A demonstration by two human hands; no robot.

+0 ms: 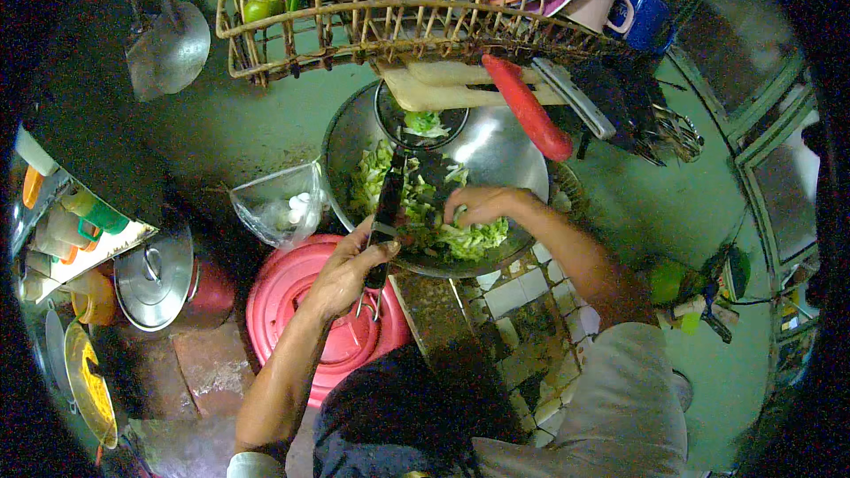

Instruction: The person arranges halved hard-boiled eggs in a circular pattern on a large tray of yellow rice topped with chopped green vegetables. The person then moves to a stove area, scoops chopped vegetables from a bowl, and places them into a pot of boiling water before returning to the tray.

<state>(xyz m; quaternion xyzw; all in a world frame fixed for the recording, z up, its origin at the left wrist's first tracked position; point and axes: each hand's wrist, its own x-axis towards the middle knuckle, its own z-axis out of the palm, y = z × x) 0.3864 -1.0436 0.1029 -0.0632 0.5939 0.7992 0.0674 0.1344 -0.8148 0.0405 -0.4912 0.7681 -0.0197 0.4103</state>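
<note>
A wide metal bowl (518, 155) holds chopped pale-green leaves (478, 239) that look like cabbage. My left hand (341, 273) is closed round the black handle of a round, dark-rimmed utensil (389, 199). Its round end lies over the far part of the bowl, with a small clump of leaves (425, 124) in it; whether it is a pan or a strainer I cannot tell. Inside the bowl, at its right side, my right hand (482, 206) has its fingers curled into the leaves. Its fingertips are partly hidden among them.
A wicker dish rack (345, 9) with plates and mugs hangs above the bowl. From below it stick out a red handle (531, 111) and a knife (575, 99). Left of the bowl sits a clear plastic bag (279, 212) with white pieces, above a pink lid (288, 301). A lidded pot (155, 279) stands farther left.
</note>
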